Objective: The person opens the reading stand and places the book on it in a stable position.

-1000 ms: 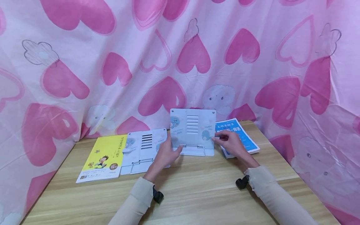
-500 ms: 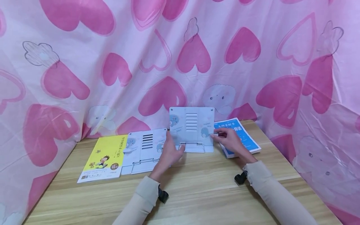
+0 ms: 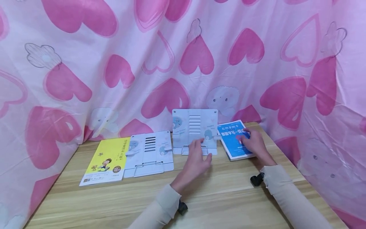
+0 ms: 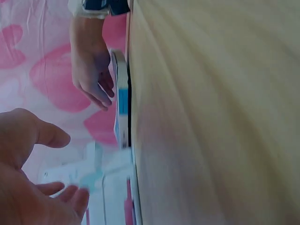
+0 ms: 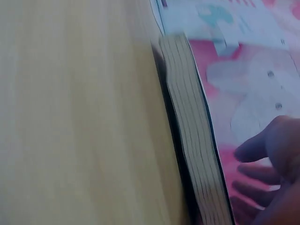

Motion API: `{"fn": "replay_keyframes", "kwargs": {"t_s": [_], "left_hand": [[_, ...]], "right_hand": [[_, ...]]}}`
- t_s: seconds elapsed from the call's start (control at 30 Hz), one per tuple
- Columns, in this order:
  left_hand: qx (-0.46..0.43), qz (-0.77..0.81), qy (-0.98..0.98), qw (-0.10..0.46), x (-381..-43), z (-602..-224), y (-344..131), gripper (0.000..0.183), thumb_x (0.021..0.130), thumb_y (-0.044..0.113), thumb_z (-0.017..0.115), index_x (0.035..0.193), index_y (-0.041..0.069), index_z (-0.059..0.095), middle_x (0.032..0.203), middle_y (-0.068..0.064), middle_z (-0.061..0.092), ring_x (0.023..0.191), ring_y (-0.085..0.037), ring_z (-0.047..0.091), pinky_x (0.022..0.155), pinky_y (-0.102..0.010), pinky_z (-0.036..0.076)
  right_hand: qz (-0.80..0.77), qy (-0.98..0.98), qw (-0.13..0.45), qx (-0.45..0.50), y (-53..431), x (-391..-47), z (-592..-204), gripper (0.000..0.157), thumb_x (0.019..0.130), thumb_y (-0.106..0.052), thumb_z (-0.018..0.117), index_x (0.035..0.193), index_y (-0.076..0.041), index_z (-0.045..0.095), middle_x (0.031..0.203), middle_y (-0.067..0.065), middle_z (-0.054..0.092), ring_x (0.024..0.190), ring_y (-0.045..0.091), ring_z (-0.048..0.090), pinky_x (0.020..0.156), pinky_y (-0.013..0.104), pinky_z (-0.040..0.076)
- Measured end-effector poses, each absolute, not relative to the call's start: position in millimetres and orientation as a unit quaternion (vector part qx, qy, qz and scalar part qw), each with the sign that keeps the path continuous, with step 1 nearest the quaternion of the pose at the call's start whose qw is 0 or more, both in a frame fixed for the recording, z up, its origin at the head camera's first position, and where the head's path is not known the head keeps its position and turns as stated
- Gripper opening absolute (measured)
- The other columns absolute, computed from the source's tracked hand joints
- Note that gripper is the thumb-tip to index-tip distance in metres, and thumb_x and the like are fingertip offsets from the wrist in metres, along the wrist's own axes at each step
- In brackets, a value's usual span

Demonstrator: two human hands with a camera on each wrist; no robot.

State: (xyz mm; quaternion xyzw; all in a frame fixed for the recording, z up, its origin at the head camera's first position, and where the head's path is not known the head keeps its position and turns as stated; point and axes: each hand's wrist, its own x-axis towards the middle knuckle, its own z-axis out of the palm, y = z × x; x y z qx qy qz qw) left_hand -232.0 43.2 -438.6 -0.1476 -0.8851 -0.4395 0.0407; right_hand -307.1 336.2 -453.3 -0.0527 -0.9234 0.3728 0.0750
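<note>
A pale blue book stand (image 3: 183, 130) with cartoon prints and slots stands raised at the back of the table. My left hand (image 3: 196, 163) hovers before its wire ledge with fingers relaxed, holding nothing. Over the blue-covered book (image 3: 233, 146) on the right is my right hand (image 3: 254, 143), its fingers loosely bent. Both wrist views show a gap between this hand and the thick book (image 5: 194, 126), whose page edges face the camera. A second, similar book stand (image 3: 145, 156) leans lower to the left, beside a yellow book (image 3: 108, 152).
A wooden table (image 3: 114, 203) carries everything. Behind it and along the sides hangs a pink curtain (image 3: 160, 63) with heart prints. The yellow book's edge meets the left stand.
Both hands have let go of the raised stand. The left hand has moved right and nearer, in front of it; the right hand has moved right, over the blue book.
</note>
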Motion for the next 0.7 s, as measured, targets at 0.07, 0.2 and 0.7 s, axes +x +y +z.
{"fn": "replay_keyframes", "kwargs": {"t_s": [0.07, 0.2, 0.7], "left_hand": [[-0.157, -0.454, -0.877, 0.007, -231.6, -440.9, 55.0, 0.071, 0.103, 0.021, 0.072, 0.164, 0.010, 0.037, 0.156, -0.008, 0.050, 0.140, -0.024, 0.054, 0.118, -0.039, 0.053], [-0.153, -0.486, -0.859, -0.052, -234.9, -445.2, 77.4, 0.066, 0.103, 0.021, 0.073, 0.160, 0.010, 0.042, 0.148, -0.008, 0.058, 0.126, -0.023, 0.064, 0.104, -0.035, 0.061], [-0.089, -0.569, -0.812, -0.096, -256.3, -462.9, 126.9, 0.034, 0.106, 0.020, 0.070, 0.135, 0.003, 0.068, 0.116, -0.009, 0.076, 0.097, -0.012, 0.070, 0.088, -0.033, 0.064]], "right_hand": [[0.364, -0.927, 0.052, -0.070, 343.9, -305.9, -454.7, 0.063, 0.111, -0.020, 0.059, 0.163, 0.008, 0.037, 0.165, 0.037, 0.038, 0.146, 0.055, 0.043, 0.122, 0.070, 0.040], [0.357, -0.930, 0.021, -0.088, 352.1, -304.1, -459.7, 0.074, 0.112, -0.029, 0.059, 0.166, 0.009, 0.026, 0.167, 0.038, 0.033, 0.145, 0.055, 0.042, 0.122, 0.069, 0.041], [0.398, -0.911, 0.037, -0.105, 354.8, -295.9, -466.9, 0.077, 0.112, -0.035, 0.060, 0.168, 0.004, 0.026, 0.168, 0.034, 0.034, 0.147, 0.051, 0.041, 0.126, 0.068, 0.037]]}}
